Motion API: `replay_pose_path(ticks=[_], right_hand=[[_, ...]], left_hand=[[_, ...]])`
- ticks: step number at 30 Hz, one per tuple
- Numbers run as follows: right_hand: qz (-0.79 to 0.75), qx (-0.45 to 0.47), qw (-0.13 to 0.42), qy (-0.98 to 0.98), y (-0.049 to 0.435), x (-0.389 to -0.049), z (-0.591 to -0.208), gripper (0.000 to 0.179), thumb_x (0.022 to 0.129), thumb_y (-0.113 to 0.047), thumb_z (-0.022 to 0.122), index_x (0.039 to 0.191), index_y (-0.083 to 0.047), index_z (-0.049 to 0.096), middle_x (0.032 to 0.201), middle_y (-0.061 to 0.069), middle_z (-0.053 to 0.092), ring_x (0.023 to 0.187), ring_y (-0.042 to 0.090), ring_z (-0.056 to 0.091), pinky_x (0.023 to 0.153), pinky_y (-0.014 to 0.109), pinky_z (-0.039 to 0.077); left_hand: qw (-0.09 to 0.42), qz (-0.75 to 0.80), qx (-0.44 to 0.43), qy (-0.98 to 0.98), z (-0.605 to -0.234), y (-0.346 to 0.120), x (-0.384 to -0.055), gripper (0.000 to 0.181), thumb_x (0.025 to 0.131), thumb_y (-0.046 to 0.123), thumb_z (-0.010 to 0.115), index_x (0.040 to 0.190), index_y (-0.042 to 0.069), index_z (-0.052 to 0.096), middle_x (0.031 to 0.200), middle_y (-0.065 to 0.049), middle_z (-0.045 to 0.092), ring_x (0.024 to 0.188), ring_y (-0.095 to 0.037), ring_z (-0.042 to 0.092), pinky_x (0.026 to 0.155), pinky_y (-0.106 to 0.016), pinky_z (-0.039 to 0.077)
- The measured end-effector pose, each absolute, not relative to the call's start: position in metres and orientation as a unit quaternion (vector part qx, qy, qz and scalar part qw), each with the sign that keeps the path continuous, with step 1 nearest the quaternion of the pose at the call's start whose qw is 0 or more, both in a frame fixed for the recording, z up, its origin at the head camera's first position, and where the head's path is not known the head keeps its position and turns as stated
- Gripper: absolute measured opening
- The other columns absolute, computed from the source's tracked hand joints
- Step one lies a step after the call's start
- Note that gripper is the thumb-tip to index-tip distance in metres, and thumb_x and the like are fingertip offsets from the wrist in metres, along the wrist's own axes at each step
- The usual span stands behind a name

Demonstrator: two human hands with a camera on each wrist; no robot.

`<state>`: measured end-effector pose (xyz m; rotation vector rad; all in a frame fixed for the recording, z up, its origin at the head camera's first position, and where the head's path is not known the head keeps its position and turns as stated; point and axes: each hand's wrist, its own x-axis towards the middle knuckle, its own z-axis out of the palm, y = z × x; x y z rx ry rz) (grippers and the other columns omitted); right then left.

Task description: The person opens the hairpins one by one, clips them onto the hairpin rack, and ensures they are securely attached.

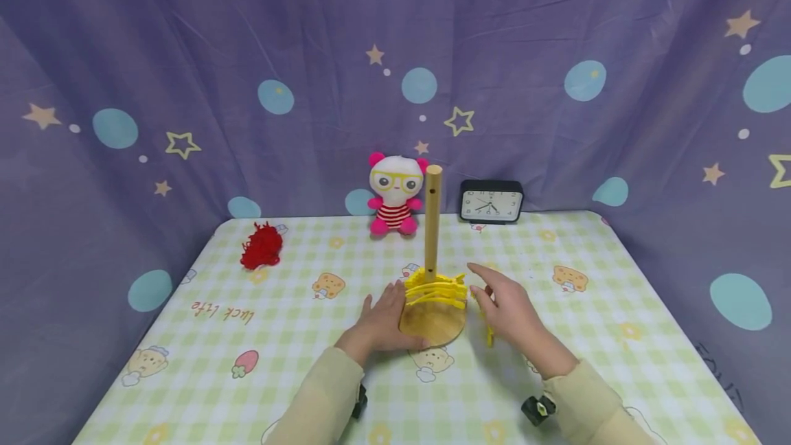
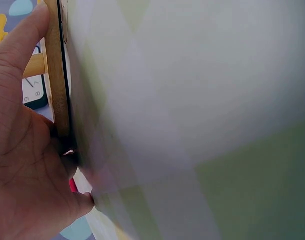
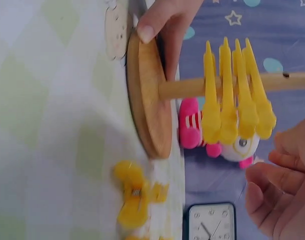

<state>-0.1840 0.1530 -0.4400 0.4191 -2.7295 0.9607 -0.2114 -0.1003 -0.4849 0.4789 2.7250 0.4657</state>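
Note:
A wooden stand has a round base [image 1: 432, 328] and an upright post [image 1: 433, 225] with small holes. Several yellow plastic clips [image 1: 439, 288] sit one above another around the post; in the right wrist view their long tapered ends [image 3: 240, 95] show. My left hand [image 1: 388, 318] grips the left edge of the base, its thumb at the front. To the right of the clips is my right hand [image 1: 508, 304], fingers loosely bent, holding nothing and apart from the clips. Below it, beside the base, lies a loose yellow clip [image 3: 133, 195] with a metal spring, partly hidden in the head view.
A pink-and-white plush panda [image 1: 395, 196] sits behind the stand. A black desk clock [image 1: 491, 203] stands at the back right. Red stringy material [image 1: 262, 247] lies at the back left. The table wears a green checked cloth [image 1: 296, 356], with a purple curtain [image 1: 340, 19] behind.

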Motion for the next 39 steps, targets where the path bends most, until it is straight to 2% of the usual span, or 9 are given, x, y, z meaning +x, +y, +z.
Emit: replay_pose_path(ticks=[10,14,22,30,39], right_hand=[[0.304,0.072,0.09,-0.946,0.185,-0.182,-0.458,0.032,0.091,-0.015,0.069,0.121,-0.005,0.065,0.114,0.01,0.065,0.065,0.013,0.047,0.055,0.028,0.039],[0.287,0.043,0.062,-0.955,0.195,-0.18,-0.467,0.034,0.088,-0.018,0.071,0.118,-0.004,0.065,0.114,0.011,0.065,0.069,0.013,0.051,0.059,0.03,0.043],[0.269,0.003,0.005,-0.963,0.206,-0.176,-0.477,0.043,0.082,-0.021,0.078,0.117,-0.002,0.062,0.106,0.012,0.063,0.081,0.021,0.057,0.075,0.045,0.049],[0.257,0.004,-0.009,-0.966,0.212,-0.173,-0.483,0.048,0.078,-0.023,0.081,0.114,0.0,0.061,0.098,0.01,0.061,0.087,0.026,0.059,0.075,0.047,0.049],[0.259,-0.014,-0.061,-0.964,0.215,-0.171,-0.484,0.048,0.079,-0.029,0.081,0.111,-0.001,0.06,0.1,0.008,0.062,0.089,0.023,0.059,0.078,0.046,0.049]], left_hand=[[0.166,0.171,0.166,0.957,-0.484,-0.1,-0.21,0.124,0.07,0.074,0.068,0.157,0.01,0.008,0.164,-0.005,0.006,0.15,-0.021,0.003,0.117,-0.055,0.0],[0.167,0.169,0.166,0.957,-0.483,-0.101,-0.21,0.123,0.071,0.073,0.068,0.157,0.009,0.009,0.164,-0.006,0.007,0.15,-0.022,0.004,0.117,-0.056,0.0],[0.167,0.165,0.171,0.957,-0.482,-0.101,-0.211,0.122,0.071,0.074,0.067,0.157,0.008,0.01,0.164,-0.007,0.006,0.15,-0.023,0.004,0.117,-0.056,0.002],[0.17,0.17,0.167,0.956,-0.481,-0.1,-0.21,0.123,0.071,0.073,0.068,0.157,0.009,0.009,0.164,-0.006,0.005,0.15,-0.022,0.003,0.117,-0.056,0.0],[0.17,0.173,0.167,0.956,-0.482,-0.101,-0.209,0.122,0.071,0.073,0.068,0.157,0.008,0.01,0.164,-0.007,0.006,0.15,-0.023,0.003,0.117,-0.056,0.001]])
